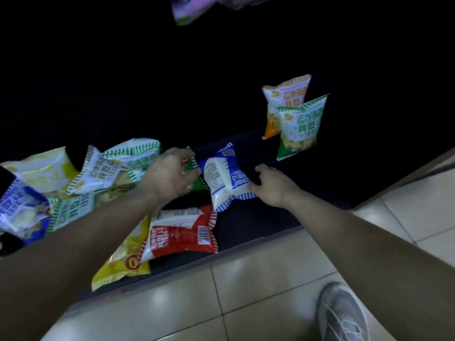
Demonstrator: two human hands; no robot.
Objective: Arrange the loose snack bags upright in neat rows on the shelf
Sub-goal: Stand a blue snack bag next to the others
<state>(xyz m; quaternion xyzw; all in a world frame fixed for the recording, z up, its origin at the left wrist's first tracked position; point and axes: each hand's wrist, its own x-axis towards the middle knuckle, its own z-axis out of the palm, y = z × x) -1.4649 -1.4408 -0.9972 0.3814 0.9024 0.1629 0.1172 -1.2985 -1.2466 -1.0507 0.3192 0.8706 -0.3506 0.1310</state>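
Both hands grip the blue bag (pixel 226 178), the left hand (pixel 172 173) seemingly pinching green too, right hand (pixel 273 185) fingertips closed on its edge; next, stand it beside the upright green bag (pixel 299 129).

Shelf (pixel 248 141) bare between blue bag (pixel 227 177) and the two upright bags, orange (pixel 285 99) and green (pixel 301 126), at right rear; hand can pass there. Left side blocked by loose pile (pixel 98 173). Red bag (pixel 182 232) and yellow bag (pixel 123 257) block front edge. Front right of shelf bare.
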